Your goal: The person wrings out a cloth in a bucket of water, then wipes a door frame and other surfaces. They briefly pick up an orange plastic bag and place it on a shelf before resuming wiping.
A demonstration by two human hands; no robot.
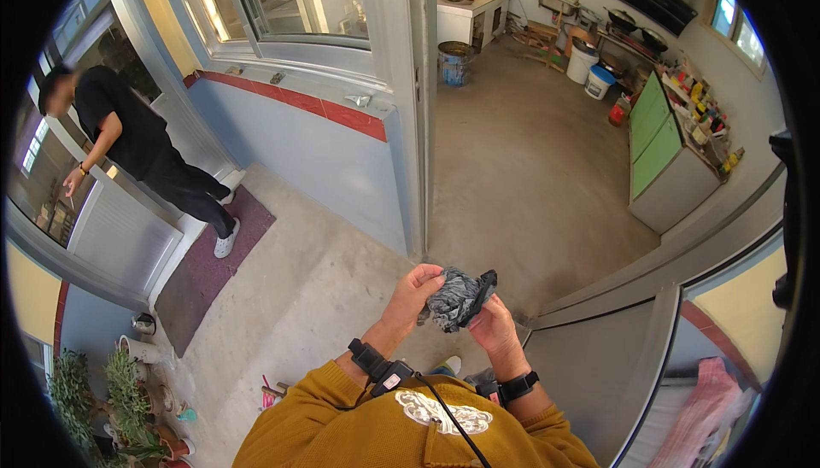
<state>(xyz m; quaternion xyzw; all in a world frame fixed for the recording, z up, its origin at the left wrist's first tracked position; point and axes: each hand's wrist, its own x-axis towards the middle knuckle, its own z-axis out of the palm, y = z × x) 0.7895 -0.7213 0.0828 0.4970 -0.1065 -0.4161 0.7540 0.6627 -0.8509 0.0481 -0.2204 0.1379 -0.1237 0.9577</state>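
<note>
Between my two hands, in front of my chest, is a bunched grey cloth-like item with a black band or edge (456, 298); its exact kind cannot be told. My left hand (413, 295) pinches its upper left side between thumb and fingers. My right hand (496, 327) holds its lower right side, near the black edge. Some of the right fingers are hidden behind the bundle. Both wrists wear black straps with small devices, and a black cable runs down over my mustard-coloured top.
An open doorway leads to a kitchen with a green cabinet (653, 132), buckets (599, 82) and a counter (474, 3). A person in black (138, 128) stands on a purple mat (246, 224) at the left. Potted plants (125, 378) stand lower left; a metal door panel (589, 365) is at the right.
</note>
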